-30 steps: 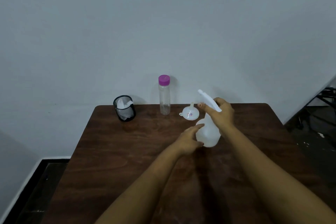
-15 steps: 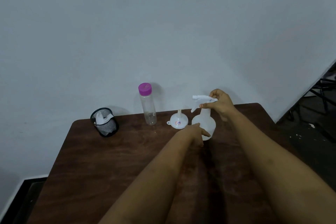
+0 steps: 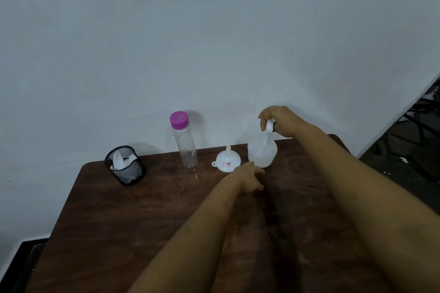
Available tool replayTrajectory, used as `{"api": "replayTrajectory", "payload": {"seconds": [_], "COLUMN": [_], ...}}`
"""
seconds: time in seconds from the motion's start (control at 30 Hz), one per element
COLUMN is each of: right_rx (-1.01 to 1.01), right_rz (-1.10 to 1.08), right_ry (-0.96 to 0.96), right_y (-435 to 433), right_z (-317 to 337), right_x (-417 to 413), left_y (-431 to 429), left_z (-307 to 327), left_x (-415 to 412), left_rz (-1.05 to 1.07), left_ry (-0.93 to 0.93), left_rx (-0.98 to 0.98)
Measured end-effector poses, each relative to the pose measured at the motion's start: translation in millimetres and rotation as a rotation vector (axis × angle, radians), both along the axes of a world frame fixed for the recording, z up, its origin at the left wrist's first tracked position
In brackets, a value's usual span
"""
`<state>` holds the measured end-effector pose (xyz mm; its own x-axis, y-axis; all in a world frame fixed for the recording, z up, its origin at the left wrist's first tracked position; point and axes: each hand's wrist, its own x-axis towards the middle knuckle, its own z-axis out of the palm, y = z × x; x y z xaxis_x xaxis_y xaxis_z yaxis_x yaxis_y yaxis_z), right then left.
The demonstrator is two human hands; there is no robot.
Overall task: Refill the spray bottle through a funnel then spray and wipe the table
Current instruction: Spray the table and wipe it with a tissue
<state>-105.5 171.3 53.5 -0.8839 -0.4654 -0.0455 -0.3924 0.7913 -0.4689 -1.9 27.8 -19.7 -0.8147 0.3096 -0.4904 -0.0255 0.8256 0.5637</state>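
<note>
Head view, along the far edge of the bench (image 3: 142, 221), against the pale wall (image 3: 214, 43), left to right: black mesh cup (image 3: 133, 175) stuffed with white wipes (image 3: 120, 160); clear bottle (image 3: 187, 150), upright, magenta cap (image 3: 179, 120) on, close to empty; white funnel (image 3: 227, 162) mouth-down, spout up, red-edged label toward the camera; translucent spray bottle (image 3: 262, 153), fill level unreadable

Spray bottle upright on the wood, long axis vertical, just right of the funnel and near the far edge; trigger hanging over its shoulder, nozzle direction hidden

Right grip (image 3: 282, 121) clamped from above round the spray head (image 3: 269, 126)

Left grip (image 3: 247, 177) loose, fingers straight, one fingertip (image 3: 252, 163) at the bottle's base, contact uncertain

Broad dark wood toward the near side and the left; beyond the right edge, floor (image 3: 392, 169) and a dark metal frame (image 3: 423, 112)
</note>
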Motion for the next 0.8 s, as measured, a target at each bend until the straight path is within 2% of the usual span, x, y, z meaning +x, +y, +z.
{"api": "replayTrajectory", "payload": {"seconds": [0.37,0.5,0.63,0.8], "right_rx": [0.132,0.214,0.113,-0.089], "right_rz": [0.074,0.075,0.041,0.216], "right_ry": [0.031,0.086,0.207,0.098], "right_y": [4,-5,-42,-128], "right_z": [3,24,46,40], "right_x": [6,18,41,72], "left_y": [-4,-24,-71,-152], "left_z": [13,10,-3,-9], "left_x": [20,39,72,123], "left_rz": [0.069,0.165,0.374,0.696], "left_ry": [0.074,0.227,0.405,0.457], "left_rx": [0.097,0.140,0.153,0.093]}}
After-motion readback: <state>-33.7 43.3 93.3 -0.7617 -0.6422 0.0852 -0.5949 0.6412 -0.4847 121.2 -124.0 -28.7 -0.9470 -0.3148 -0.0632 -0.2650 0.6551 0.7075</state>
